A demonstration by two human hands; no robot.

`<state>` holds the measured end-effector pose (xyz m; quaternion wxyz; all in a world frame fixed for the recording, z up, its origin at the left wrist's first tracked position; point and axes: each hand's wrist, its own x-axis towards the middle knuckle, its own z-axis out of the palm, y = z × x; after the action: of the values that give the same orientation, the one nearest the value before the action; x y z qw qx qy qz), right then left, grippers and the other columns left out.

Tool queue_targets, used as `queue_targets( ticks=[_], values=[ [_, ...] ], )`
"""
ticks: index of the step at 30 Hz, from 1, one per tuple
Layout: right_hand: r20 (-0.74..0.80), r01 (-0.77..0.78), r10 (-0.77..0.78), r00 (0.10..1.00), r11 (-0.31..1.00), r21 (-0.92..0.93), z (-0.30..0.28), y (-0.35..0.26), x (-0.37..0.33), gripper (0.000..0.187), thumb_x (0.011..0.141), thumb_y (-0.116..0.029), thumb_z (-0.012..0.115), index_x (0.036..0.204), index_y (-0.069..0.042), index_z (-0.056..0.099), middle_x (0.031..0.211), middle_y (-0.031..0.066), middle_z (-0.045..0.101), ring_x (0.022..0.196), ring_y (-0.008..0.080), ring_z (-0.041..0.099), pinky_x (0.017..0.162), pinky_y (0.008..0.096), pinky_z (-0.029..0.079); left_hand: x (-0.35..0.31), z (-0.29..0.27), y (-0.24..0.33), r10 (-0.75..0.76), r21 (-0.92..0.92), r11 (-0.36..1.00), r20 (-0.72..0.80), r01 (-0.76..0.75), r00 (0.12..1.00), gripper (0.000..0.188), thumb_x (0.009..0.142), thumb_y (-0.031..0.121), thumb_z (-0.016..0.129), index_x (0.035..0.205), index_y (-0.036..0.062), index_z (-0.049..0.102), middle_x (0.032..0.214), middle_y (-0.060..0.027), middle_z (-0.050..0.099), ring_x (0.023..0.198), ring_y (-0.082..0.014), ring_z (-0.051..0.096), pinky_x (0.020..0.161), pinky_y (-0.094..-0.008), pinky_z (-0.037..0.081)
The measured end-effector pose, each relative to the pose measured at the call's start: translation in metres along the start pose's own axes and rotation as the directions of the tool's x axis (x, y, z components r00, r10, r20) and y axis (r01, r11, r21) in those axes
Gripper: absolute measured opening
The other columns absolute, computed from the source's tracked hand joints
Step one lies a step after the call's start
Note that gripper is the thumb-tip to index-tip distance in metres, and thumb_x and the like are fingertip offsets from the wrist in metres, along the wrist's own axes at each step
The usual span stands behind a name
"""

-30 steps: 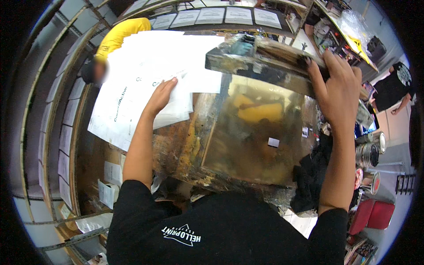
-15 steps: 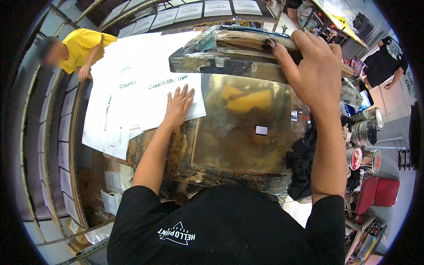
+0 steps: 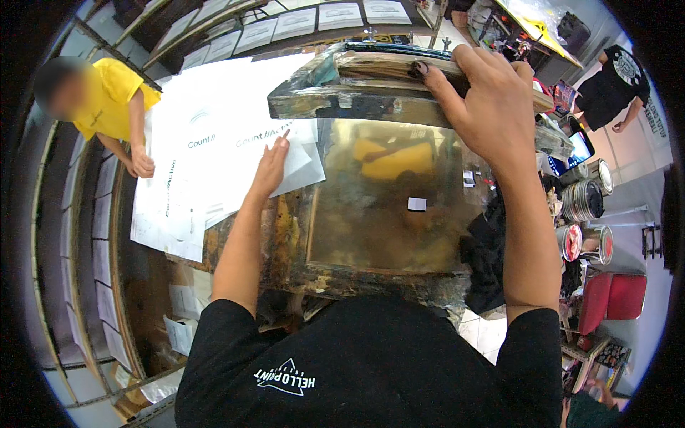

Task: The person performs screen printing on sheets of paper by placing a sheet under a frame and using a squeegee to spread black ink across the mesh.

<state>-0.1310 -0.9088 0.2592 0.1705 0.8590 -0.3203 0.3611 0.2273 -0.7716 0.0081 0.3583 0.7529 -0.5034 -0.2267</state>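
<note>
Our left hand (image 3: 270, 171) is open, its index finger stretched out toward the far side, over the right-hand part of a spread of large white paper sheets with dark printed lettering (image 3: 214, 160); we cannot tell whether its fingertips press on the paper. The sheets overlap one another on the left part of a worn, paint-stained wooden table (image 3: 282, 246). Our right hand (image 3: 479, 96) is closed around a long brown wooden bar (image 3: 382, 68), its dark-tipped thumb on the near side and its fingers over the top. The bar lies along a thick, paint-smeared rectangular frame (image 3: 342, 105), which stands beyond a glossy brownish flat plate (image 3: 374, 232) and just beside the sheets. On the plate we see a small white rectangular piece (image 3: 417, 205), and by its right edge a crumpled black cloth (image 3: 486, 246). Farther right stand round metal tins (image 3: 581, 200), near a phone with a lit screen (image 3: 581, 151). At the left, a co-worker in a yellow short-sleeved shirt (image 3: 114, 96) has one hand near the sheets' left edge.
</note>
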Motion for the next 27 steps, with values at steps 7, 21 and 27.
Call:
queue_targets(
  ticks=[7, 21, 27],
  values=[
    [-0.01, 0.012, -0.011, 1.0, 1.0, 0.029, 0.001, 0.0, 0.005, 0.045, 0.093, -0.05, 0.066, 0.092, -0.005, 0.069, 0.086, 0.0138, 0.07, 0.088, 0.0333, 0.066, 0.082, 0.0454, 0.04, 0.013, 0.113, 0.075, 0.285, 0.45, 0.788, 0.338, -0.42, 0.897, 0.061, 0.109, 0.052, 0.031, 0.153, 0.014, 0.049, 0.162, -0.0106, 0.044, 0.152, -0.0377, 0.033, 0.123, -0.066, 0.014],
    [0.114, -0.037, 0.031, 0.993, 0.998, 0.05, -0.007, 0.009, 0.034, 0.052, 0.099, -0.052, 0.055, 0.076, -0.007, 0.063, 0.07, 0.0078, 0.06, 0.066, 0.0202, 0.052, 0.079, 0.0398, 0.039, 0.021, 0.24, 0.163, 0.592, 0.366, 0.574, 0.432, -0.732, 0.68, 0.073, 0.099, 0.064, 0.048, 0.156, 0.0184, 0.045, 0.168, -0.0134, 0.03, 0.155, -0.0414, 0.023, 0.126, -0.0623, 0.012],
    [0.192, -0.079, 0.072, 0.979, 0.997, 0.025, -0.013, 0.006, 0.038, 0.053, 0.099, -0.052, 0.054, 0.075, -0.007, 0.064, 0.068, 0.0085, 0.062, 0.065, 0.0204, 0.054, 0.08, 0.0398, 0.04, 0.007, 0.235, 0.184, 0.54, 0.346, 0.62, 0.464, -0.704, 0.703, 0.076, 0.095, 0.065, 0.056, 0.153, 0.0169, 0.049, 0.165, -0.0137, 0.035, 0.153, -0.0418, 0.027, 0.124, -0.0635, 0.017]
  ],
)
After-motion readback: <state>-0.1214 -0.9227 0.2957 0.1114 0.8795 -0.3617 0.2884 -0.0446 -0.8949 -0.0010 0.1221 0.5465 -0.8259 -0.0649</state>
